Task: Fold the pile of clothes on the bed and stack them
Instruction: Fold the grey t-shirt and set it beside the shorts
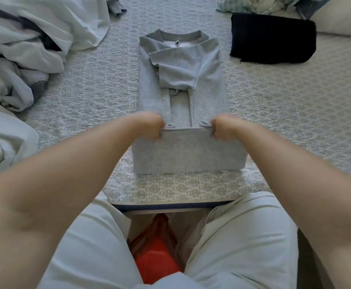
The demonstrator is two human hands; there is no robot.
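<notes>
A grey T-shirt point(183, 80) lies lengthwise on the bed point(285, 105), collar at the far end, both sides and sleeves folded inward. Its bottom part is turned up toward the collar. My left hand point(151, 127) grips the left corner of that raised hem and my right hand point(222, 127) grips the right corner, both with fingers curled round the fabric. A folded black garment point(272, 38) lies at the far right. A heap of unfolded pale clothes point(22, 53) fills the left side.
More crumpled clothes point(260, 4) and a white pillow point(345, 17) lie at the far right. A small grey piece point(115, 4) sits at the far middle. The bed's near edge point(170, 205) is against my legs, with a red object point(155, 247) on the floor between them.
</notes>
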